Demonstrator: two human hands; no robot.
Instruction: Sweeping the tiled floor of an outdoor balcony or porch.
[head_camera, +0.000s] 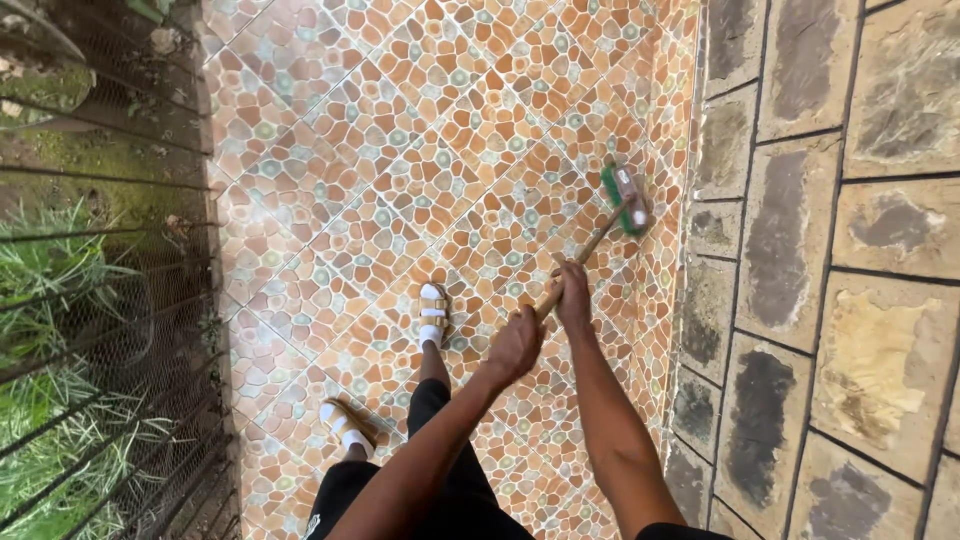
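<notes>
Both hands grip the wooden handle (590, 248) of a long scrubbing brush. My left hand (515, 345) holds the near end of the handle. Just ahead of it, my right hand (572, 293) is closed around the handle. The green brush head (625, 199) rests on the wet orange pebble-patterned floor tiles (400, 150), close to the base of the stone wall (800, 250) on the right. My feet in sandals and white socks (432, 316) stand on the tiles to the left of the hands.
A stone-block wall runs along the right side. On the left stands a dark metal fence with wire mesh (120, 300), with grass (50, 400) behind it. The tiled path stretches ahead between them.
</notes>
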